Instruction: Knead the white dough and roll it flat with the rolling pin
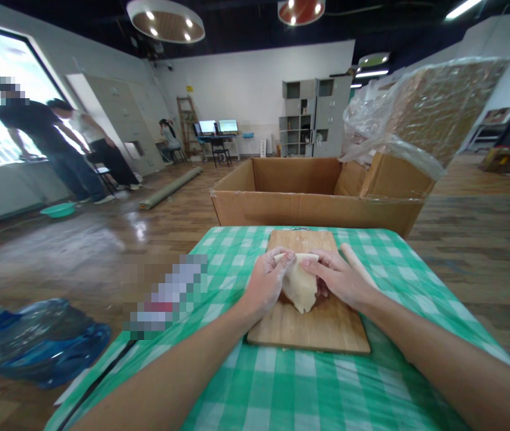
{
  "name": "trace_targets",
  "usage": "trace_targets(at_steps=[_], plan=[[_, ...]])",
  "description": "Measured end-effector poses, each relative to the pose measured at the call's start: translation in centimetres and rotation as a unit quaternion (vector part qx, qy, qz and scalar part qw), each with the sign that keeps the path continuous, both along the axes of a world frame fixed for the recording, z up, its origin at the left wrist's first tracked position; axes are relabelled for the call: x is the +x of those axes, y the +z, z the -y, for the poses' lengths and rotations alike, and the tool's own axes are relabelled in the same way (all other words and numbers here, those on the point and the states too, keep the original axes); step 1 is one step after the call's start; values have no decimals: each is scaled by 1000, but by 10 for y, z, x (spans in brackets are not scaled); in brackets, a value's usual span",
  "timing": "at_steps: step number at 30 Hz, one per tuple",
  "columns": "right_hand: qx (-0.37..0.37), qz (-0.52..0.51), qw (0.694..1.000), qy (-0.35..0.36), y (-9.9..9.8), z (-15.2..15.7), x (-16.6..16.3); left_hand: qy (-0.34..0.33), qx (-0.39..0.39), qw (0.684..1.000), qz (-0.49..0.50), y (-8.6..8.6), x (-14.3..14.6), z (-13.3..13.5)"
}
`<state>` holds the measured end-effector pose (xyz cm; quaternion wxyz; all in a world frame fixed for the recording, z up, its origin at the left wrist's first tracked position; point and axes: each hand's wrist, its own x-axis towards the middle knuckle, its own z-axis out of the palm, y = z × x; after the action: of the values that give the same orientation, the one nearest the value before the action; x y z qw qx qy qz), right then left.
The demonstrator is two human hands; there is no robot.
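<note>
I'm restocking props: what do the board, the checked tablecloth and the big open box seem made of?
Board: probably wood or bamboo, smooth, from its tan grain. Tablecloth: likely thin plastic, slightly glossy, from its wrinkles and sheen. Open box: apparently cardboard, matte, from its brown, creased walls.

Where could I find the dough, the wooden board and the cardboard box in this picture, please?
Dough (300,288), head view: the middle of its hanging part.
Wooden board (309,334), head view: bare surface near its front edge.
Cardboard box (315,208), head view: its near outer wall.
</note>
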<state>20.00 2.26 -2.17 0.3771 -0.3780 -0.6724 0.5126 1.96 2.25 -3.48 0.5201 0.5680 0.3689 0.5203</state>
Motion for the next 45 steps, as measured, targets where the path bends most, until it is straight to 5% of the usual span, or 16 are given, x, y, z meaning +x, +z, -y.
trace_targets(at_steps=[6,9,14,17,22,25,28,37,45], plan=[[99,76,991,-53,13,6,-1,-21,-29,999,32,-1,4,1],[86,54,992,-74,14,6,-1,-34,-43,998,31,-2,4,-1],[-29,-19,999,17,-3,-3,-3,73,-3,997,17,0,3,-3],[17,-24,999,31,-2,-3,-2,104,-4,994,38,2,2,-3],[149,34,988,-11,13,-1,2,-3,-46,999,18,4,-5,-3],[185,90,979,-18,15,-1,4,-26,1,997,-66,5,-8,-3],[167,112,979,-28,14,-1,4,-18,45,994,-95,5,-7,-4],[-21,-10,1000,-10,-1,-4,0,49,37,998,22,3,-4,-9],[68,12,995,-78,11,5,-2,69,63,995,32,4,-3,-9]])
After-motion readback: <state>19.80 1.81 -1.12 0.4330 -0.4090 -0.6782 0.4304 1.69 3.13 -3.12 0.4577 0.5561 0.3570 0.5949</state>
